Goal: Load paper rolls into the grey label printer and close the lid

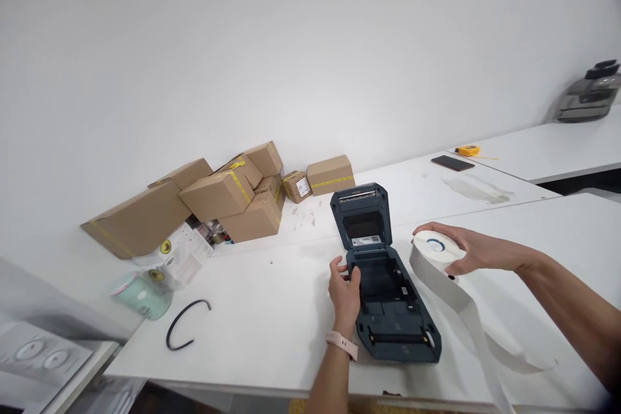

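Observation:
A dark blue-grey device (407, 310) lies on the white table with its lid (361, 213) raised, showing the compartment inside. My left hand (344, 291) grips its left edge, thumb over the rim and fingers on the outside; a pink band circles the wrist. To the right of the device, my right hand (460, 249) holds a roll of white paper (436, 246) by its sides, flat end facing up. A long loose strip (466, 310) hangs from the roll and curls down past the table's front edge.
Cardboard boxes (252, 220) are piled by the wall at the back left. A black curved cable (177, 323) and a mint cup (145, 297) are at the left. A phone (453, 162) and yellow tape measure (468, 151) lie at the back right.

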